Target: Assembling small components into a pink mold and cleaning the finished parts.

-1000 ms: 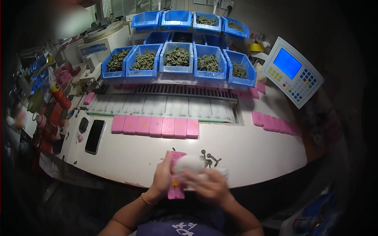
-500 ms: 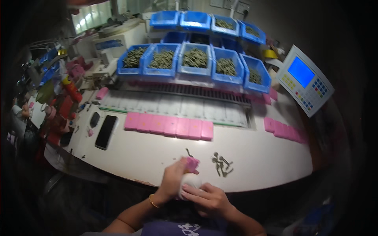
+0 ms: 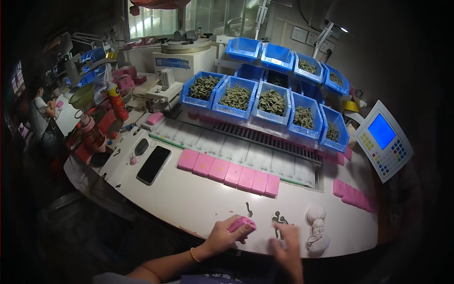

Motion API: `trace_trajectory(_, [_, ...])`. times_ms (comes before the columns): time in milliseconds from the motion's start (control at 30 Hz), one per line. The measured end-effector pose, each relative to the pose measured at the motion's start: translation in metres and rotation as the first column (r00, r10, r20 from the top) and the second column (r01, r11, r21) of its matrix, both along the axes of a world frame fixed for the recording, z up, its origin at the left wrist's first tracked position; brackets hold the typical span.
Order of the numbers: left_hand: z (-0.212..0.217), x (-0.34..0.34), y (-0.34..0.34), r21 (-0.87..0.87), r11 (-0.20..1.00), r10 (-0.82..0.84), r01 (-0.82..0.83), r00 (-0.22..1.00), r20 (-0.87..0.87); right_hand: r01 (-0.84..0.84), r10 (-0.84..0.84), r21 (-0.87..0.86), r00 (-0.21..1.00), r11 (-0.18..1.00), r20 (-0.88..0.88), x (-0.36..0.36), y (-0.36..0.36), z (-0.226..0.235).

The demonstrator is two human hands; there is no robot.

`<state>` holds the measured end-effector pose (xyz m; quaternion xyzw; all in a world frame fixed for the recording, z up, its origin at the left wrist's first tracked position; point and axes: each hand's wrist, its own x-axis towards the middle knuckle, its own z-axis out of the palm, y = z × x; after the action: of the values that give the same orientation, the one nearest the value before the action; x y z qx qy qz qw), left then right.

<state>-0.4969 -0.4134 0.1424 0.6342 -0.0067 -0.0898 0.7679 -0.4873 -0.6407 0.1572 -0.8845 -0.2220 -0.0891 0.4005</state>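
My left hand [image 3: 226,235] is closed around a pink mould block [image 3: 243,224], its thumb on the near end. To the right, my right hand [image 3: 286,247] is slightly blurred. Its thumb and forefinger look apart, at a small cluster of dark green branched pieces [image 3: 282,220] that it partly covers. A single green piece [image 3: 248,208] lies just beyond the left hand. Right of my right hand, a knotted white cloth pouch [image 3: 318,227] rests on the white table [image 3: 189,208].
A row of pink blocks [image 3: 232,174] lies across the table, with more pink blocks [image 3: 352,195] at right. Blue bins [image 3: 234,113] of green pieces stand behind. A phone [image 3: 154,164] lies left; a control panel [image 3: 384,141] stands right. Another person [image 3: 41,111] sits far left.
The white pouch has left my hands and now lies on the table at right. My right hand has moved to the green pieces. My left hand still holds the pink block. The view has shifted.
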Motion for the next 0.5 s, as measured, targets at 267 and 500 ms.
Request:
trace_trajectory(267, [0.001, -0.017, 0.007, 0.24, 0.966, 0.032, -0.099, 0.963, 0.269, 0.081, 0.427, 0.765, 0.79, 0.639, -0.44, -0.008, 0.054, -0.043])
trace_trajectory(500, [-0.002, -0.01, 0.071, 0.853, 0.241, -0.013, -0.462, 0.878, 0.479, 0.1, 0.056, 0.445, 0.944, 0.89, -0.324, -0.008, 0.07, -0.037])
